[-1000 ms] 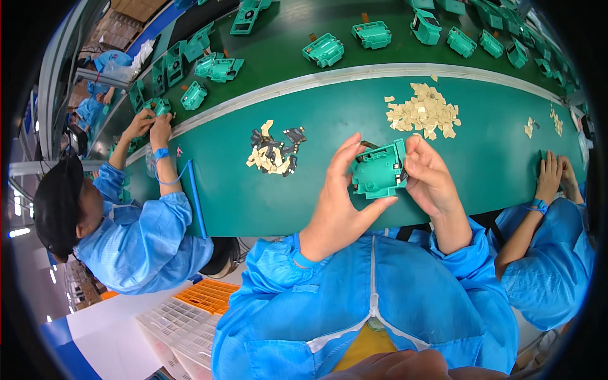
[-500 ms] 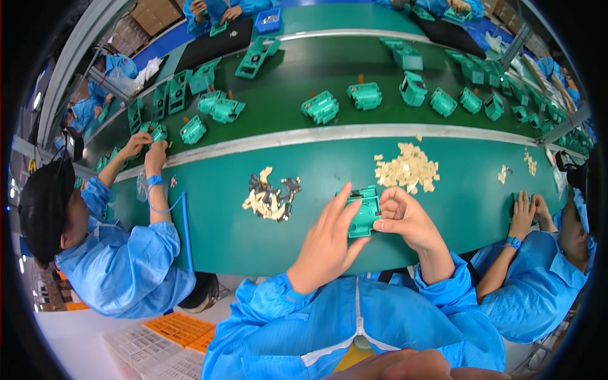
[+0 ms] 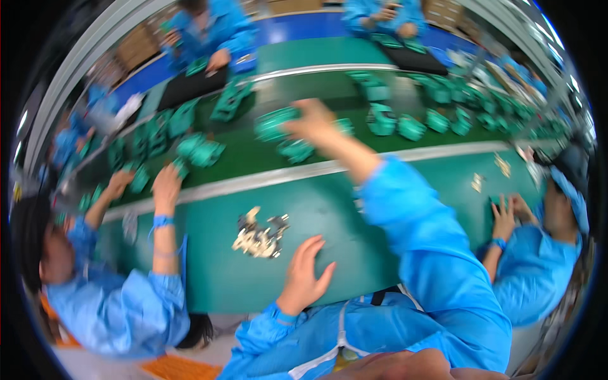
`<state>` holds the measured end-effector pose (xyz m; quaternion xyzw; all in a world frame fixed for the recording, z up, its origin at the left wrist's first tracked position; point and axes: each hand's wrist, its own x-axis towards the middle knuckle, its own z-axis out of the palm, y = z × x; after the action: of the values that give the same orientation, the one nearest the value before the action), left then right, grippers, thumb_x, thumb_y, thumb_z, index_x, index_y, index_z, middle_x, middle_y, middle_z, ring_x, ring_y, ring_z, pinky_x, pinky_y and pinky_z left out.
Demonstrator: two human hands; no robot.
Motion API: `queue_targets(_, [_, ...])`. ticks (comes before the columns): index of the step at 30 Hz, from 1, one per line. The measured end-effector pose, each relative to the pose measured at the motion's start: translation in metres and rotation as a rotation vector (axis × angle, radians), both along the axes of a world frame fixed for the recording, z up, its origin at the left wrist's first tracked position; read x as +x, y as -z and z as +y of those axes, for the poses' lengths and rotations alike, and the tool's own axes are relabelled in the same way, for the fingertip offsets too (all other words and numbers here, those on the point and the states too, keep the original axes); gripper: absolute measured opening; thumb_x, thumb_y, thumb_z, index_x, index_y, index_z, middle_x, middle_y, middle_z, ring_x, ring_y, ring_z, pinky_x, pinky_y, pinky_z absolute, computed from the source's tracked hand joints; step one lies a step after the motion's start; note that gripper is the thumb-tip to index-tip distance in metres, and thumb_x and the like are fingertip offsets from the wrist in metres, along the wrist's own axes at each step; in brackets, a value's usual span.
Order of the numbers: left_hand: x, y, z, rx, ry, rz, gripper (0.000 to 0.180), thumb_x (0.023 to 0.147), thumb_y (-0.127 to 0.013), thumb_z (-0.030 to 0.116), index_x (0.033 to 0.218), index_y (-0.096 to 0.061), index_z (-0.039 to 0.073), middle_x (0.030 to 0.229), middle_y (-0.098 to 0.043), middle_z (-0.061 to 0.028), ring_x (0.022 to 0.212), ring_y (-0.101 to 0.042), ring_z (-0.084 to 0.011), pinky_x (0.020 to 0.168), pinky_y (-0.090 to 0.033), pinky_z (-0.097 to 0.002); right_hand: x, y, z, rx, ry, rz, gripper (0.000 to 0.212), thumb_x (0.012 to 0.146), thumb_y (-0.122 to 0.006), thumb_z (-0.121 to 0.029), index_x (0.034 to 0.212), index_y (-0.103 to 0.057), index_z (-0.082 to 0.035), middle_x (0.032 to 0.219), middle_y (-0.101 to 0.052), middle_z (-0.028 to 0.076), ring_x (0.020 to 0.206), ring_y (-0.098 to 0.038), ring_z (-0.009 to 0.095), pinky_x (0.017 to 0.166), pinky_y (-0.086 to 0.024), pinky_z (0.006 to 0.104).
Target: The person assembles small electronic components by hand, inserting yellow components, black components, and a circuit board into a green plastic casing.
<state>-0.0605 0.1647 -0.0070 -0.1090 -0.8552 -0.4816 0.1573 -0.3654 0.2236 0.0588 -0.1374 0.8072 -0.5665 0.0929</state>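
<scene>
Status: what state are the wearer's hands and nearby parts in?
Left hand, open and empty.
Right hand, fingers at a green housing; blur hides the grip.
That green housing, blurred; whether lifted or resting is unclear.
Black and cream pieces, loosely heaped.
Housings farther right, set down, blurred.

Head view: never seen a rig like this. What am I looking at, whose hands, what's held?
There's no robot: a person works bare-handed, wearing a fisheye camera on the head that looks down, so edges bend. The picture's left is the wearer's left.

The left hand is open and empty over the green worktop. The right hand reaches across the pale rail and touches a green housing; motion blur hides whether it's gripped.

On the worktop sits a pile of small pale and black pieces. More green housings lie beyond the rail. The people at left and right are co-workers.
</scene>
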Motion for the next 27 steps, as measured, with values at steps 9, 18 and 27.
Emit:
queue_targets(9, [0.01, 0.0, -0.007, -0.047, 0.044, -0.013, 0.05, 0.081, -0.08, 0.012, 0.123, -0.057, -0.003, 0.129, -0.059, -0.0247, 0.116, -0.06, -0.0426, 0.098, -0.05, -0.046, 0.038, 0.075, -0.165, 0.055, -0.012, 0.028, 0.058, 0.085, -0.066, -0.01, 0.138, -0.045, 0.001, 0.114, -0.067, 0.032, 0.107, -0.066, 0.048, 0.095, -0.052, 0.052])
queue_targets(18, [0.003, 0.009, -0.008, -0.021, 0.0, 0.023, 0.044, 0.083, -0.077, 0.009, 0.123, -0.061, 0.001, 0.128, -0.063, -0.0192, 0.117, -0.063, -0.0375, 0.098, -0.052, -0.0437, 0.081, 0.04, -0.062, 0.274, -0.387, 0.64, 0.022, 0.083, -0.066, -0.015, 0.098, -0.065, 0.002, 0.099, -0.068, 0.024, 0.095, -0.066, 0.044, 0.083, -0.053, 0.0538])
queue_targets(27, [0.006, 0.011, -0.033, -0.122, -0.382, 0.106, 0.023, 0.084, -0.074, 0.007, 0.106, -0.07, 0.002, 0.121, -0.065, -0.015, 0.111, -0.06, -0.0369, 0.099, -0.047, -0.0444, 0.131, 0.08, -0.001, 0.253, -0.611, 0.257, 0.027, 0.074, -0.079, -0.014, 0.096, -0.069, -0.001, 0.088, -0.068, 0.013, 0.085, -0.066, 0.031, 0.077, -0.053, 0.0433])
